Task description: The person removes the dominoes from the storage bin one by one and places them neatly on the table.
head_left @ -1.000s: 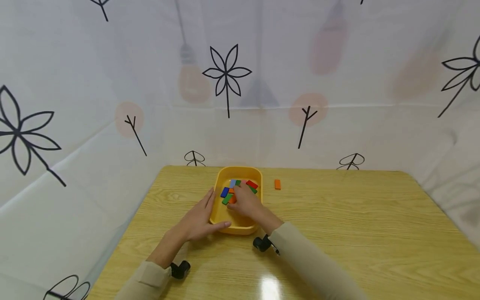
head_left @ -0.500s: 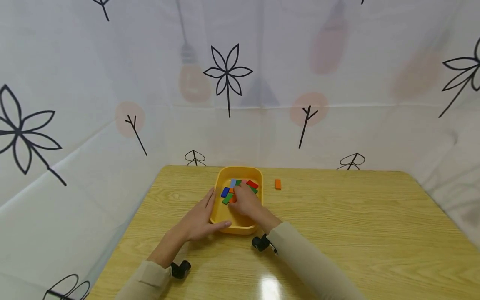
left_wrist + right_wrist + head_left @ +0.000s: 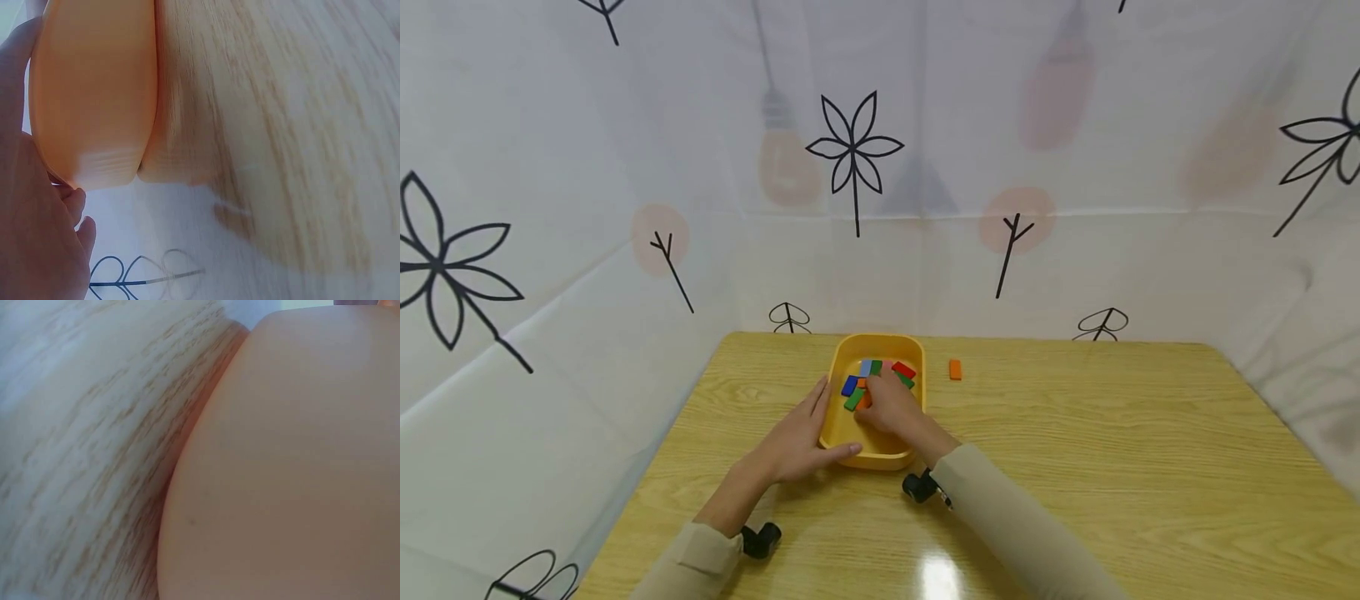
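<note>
A yellow plastic tray (image 3: pixel 842 452) stands on the table with several flat coloured blocks in it. My left hand (image 3: pixel 790 443) rests against its near left corner, fingers straight along the side wall and thumb lying along the near rim. In the left wrist view the fingers (image 3: pixel 78 203) lie at the tray's outer wall (image 3: pixel 94 94). My right hand (image 3: pixel 895 408) reaches inside, fingers bent down among the blocks, beside an orange block (image 3: pixel 864 401) and a green block (image 3: pixel 853 400). Its fingertips are partly hidden; I cannot tell whether they pinch a block. The right wrist view shows mostly the tray wall (image 3: pixel 281 456).
One orange block (image 3: pixel 955 369) lies on the wooden table (image 3: pixel 1112 450), right of the tray. Inside the tray are also a blue block (image 3: pixel 849 385) and a red block (image 3: pixel 903 369). A patterned white cloth (image 3: pixel 925 275) hangs behind the table.
The right wrist has shifted very slightly to the left. The left hand, the tray and the orange block on the table stay as they were.
</note>
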The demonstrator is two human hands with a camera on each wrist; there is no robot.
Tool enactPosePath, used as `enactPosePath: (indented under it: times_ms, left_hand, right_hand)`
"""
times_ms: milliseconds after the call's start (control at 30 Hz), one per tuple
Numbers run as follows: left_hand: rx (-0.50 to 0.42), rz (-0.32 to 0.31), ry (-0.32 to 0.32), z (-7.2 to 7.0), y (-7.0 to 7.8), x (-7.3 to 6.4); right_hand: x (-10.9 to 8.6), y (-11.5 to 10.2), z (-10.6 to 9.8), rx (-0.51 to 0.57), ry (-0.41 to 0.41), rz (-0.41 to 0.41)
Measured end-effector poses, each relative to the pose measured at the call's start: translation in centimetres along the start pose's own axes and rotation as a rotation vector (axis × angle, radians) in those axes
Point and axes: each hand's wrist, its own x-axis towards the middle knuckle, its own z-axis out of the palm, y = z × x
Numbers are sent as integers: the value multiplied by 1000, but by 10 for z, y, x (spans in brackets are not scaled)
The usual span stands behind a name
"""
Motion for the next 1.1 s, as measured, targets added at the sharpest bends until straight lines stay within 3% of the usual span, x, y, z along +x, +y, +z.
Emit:
enactPosePath:
  times_ms: [600,900,1100]
  left_hand:
    - [1,2,-1,1,1,1]
    - [5,3,-3,-1,2,-1]
    - [0,0,2,-1,1,-1]
  right_hand:
    - [-3,3,-4,-124,2,-66]
    - [-9,-3,-11,6,9,-120]
    - [-18,-6,-27,67,30,-257]
